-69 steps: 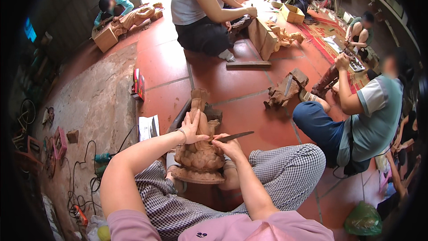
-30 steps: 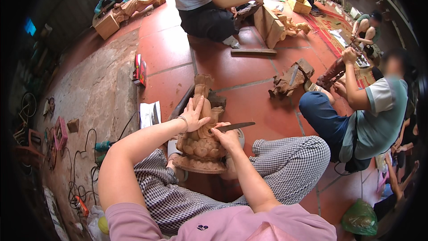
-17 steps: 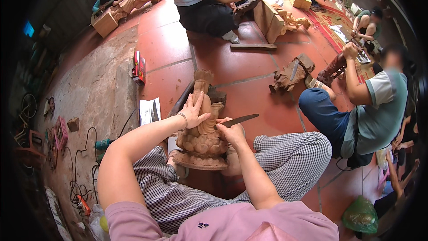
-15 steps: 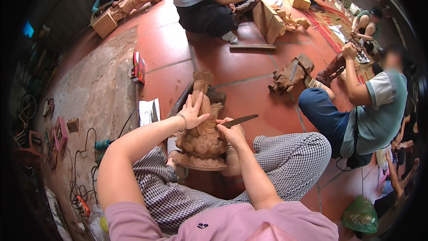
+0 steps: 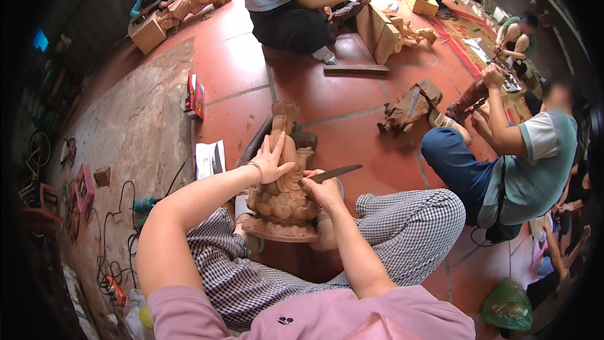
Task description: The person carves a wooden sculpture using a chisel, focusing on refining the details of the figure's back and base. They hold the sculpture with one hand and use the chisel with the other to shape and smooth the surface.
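A carved wooden statue (image 5: 280, 195), reddish brown with a lotus-like tiered base, stands slightly tilted between my crossed legs. My left hand (image 5: 272, 162) grips its upper body from the left, fingers stretched along the carving and thumb across it. In my right hand (image 5: 323, 190) is a dark, narrow flat tool like a file (image 5: 343, 172), its rounded end pointing up and to the right. The fingers of that hand are closed round the tool's near end, right against the statue's side. The part of the tool inside my grip is hidden.
Beside the statue lies a rough wood chunk (image 5: 409, 107) with a tool on it. A red box (image 5: 195, 96), a paper sheet (image 5: 210, 159) and a power tool (image 5: 145, 204) with cables are on the left. Another person (image 5: 528, 157) sits close on the right, others work farther off.
My right hand and the flat tool have shifted slightly left and down along the statue. My left hand stays on it. The person on the right has moved the dark carving in their hands.
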Tool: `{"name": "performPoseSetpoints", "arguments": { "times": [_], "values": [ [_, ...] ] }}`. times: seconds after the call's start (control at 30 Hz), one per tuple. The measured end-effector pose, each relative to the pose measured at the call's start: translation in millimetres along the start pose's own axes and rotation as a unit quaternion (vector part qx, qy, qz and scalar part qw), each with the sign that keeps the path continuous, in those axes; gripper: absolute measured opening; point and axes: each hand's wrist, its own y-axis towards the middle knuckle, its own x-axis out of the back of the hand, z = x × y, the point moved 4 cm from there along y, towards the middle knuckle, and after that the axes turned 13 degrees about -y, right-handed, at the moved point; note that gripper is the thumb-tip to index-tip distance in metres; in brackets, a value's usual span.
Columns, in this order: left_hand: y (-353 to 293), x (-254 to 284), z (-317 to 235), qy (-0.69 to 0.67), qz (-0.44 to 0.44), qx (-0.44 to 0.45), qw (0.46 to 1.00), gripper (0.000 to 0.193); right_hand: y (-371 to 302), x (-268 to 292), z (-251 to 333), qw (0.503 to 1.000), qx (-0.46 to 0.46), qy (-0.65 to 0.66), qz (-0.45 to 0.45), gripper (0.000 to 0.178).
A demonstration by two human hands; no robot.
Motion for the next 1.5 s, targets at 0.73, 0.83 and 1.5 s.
{"name": "performPoseSetpoints", "arguments": {
  "times": [0.73, 0.83, 1.5],
  "values": [
    [8.6, 6.0, 31.8, -0.067, 0.007, -0.076, 0.995, 0.089, 11.0, 22.8, -4.3, 0.991, -0.025, 0.131, 0.0, 0.014],
    [10.5, 2.7, 31.8, -0.044, 0.032, -0.054, 0.997, 0.09, 2.7, 26.0, 5.4, 0.996, -0.027, 0.077, 0.046, 0.014],
    [-47.9, -24.5, 2.1, 0.022, 0.004, -0.083, 0.996, 0.152, 3.1, 9.3, 14.2, 0.985, 0.057, -0.163, -0.03, 0.033]
  ]
}}
